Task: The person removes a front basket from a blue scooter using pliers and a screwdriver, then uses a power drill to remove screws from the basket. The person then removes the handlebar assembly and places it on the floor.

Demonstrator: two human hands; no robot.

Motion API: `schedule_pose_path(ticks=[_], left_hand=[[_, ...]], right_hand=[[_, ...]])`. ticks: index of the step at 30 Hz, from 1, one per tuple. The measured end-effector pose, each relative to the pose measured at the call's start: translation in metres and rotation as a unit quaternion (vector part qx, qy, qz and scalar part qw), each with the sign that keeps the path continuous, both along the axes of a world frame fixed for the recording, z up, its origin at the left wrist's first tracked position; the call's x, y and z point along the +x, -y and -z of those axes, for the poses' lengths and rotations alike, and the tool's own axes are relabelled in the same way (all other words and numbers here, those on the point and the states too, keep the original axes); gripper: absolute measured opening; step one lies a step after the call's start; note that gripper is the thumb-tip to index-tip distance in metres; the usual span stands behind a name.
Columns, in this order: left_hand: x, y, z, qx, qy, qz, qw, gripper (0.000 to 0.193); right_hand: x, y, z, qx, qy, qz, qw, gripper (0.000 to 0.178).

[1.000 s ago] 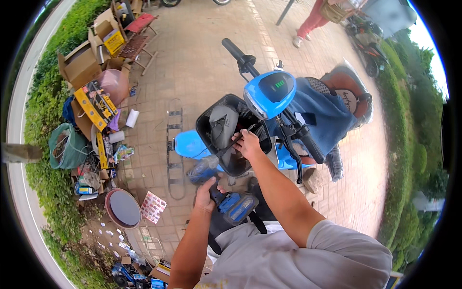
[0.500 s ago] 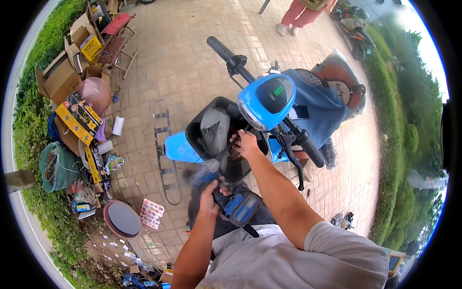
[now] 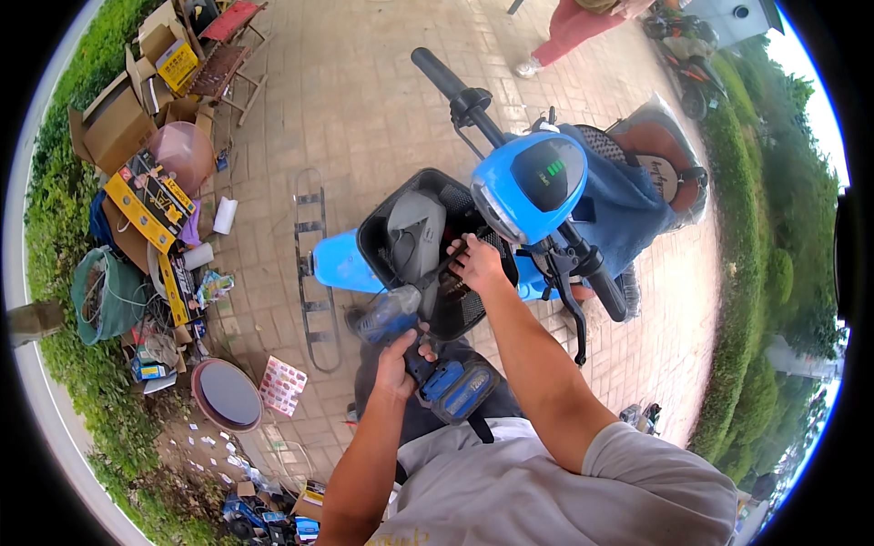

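Observation:
My left hand grips the handle of a blue-and-black cordless power tool, its battery toward my body. The tool's front end points at the near left side of a black mesh basket on a blue electric scooter. Inside the basket lies a grey pouch-like thing with a dark cord on it. My right hand reaches over the basket's right part, fingers bent together around something dark and thin that I cannot make out. Just beyond that hand is the scooter's blue headlight housing.
Handlebar grips and a brake lever stand close right of my forearm. A metal rack lies left of the scooter. Cardboard boxes and a round tub line the left. A person in pink trousers is at the far side.
The scooter's handlebars and basket sit slightly higher and farther right in view, my right hand with them. The person in pink trousers has taken a step. My left hand keeps its hold.

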State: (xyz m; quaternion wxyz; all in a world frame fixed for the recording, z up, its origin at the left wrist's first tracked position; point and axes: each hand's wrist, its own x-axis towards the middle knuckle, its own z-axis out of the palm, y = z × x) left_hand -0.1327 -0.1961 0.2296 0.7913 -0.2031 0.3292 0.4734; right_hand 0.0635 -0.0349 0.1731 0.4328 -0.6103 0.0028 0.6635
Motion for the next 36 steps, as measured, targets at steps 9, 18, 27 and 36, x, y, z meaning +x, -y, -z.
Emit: schedule_pose_path(ticks=[9, 18, 27, 36], left_hand=[[0.005, -0.003, 0.002, -0.009, 0.016, -0.023, 1.0, 0.022], [-0.002, -0.003, 0.0, -0.01, 0.028, -0.01, 1.0, 0.022], [-0.009, -0.002, 0.004, -0.009, 0.006, 0.004, 1.0, 0.027], [-0.023, 0.022, 0.006, -0.022, 0.024, -0.041, 0.999, 0.03]], right_hand=[[0.002, -0.001, -0.002, 0.005, 0.0, -0.008, 1.0, 0.018], [0.014, -0.013, 0.002, 0.016, 0.029, 0.009, 0.999, 0.022], [-0.001, -0.019, 0.004, 0.063, -0.019, 0.188, 0.98, 0.02], [-0.001, -0.017, 0.001, 0.033, -0.008, 0.02, 0.999, 0.018]])
